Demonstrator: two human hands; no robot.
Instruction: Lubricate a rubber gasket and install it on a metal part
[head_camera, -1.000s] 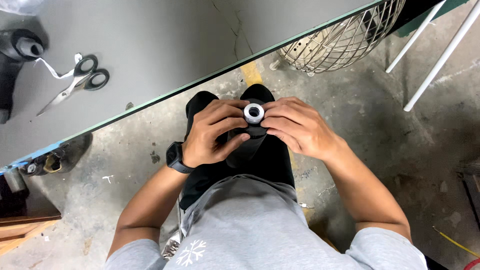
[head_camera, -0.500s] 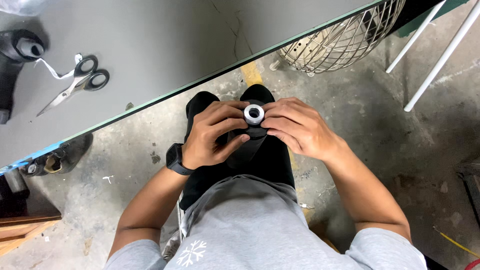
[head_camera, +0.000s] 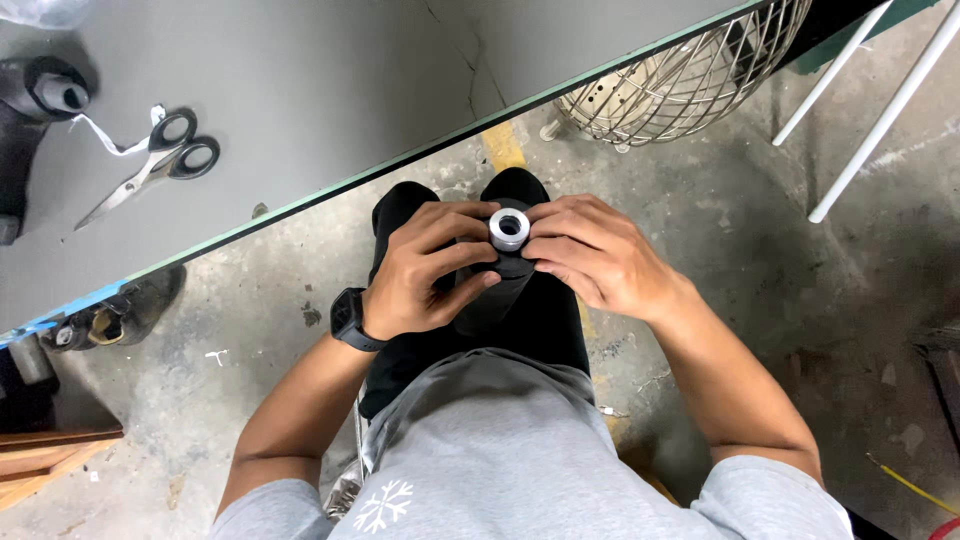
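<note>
Both hands meet over my lap, below the table edge. My left hand (head_camera: 425, 270), with a black watch on its wrist, wraps around a black cylindrical part (head_camera: 490, 295). My right hand (head_camera: 595, 255) grips the same part from the right, fingertips touching the silver metal ring (head_camera: 509, 228) at its top end. The ring's open centre faces the camera. Most of the black part is hidden by fingers.
A grey table (head_camera: 330, 90) with a green edge spans the upper left. On it lie scissors (head_camera: 150, 165) and a black cylinder (head_camera: 45, 90). A wire fan guard (head_camera: 690, 75) and white poles (head_camera: 870, 110) stand on the concrete floor to the right.
</note>
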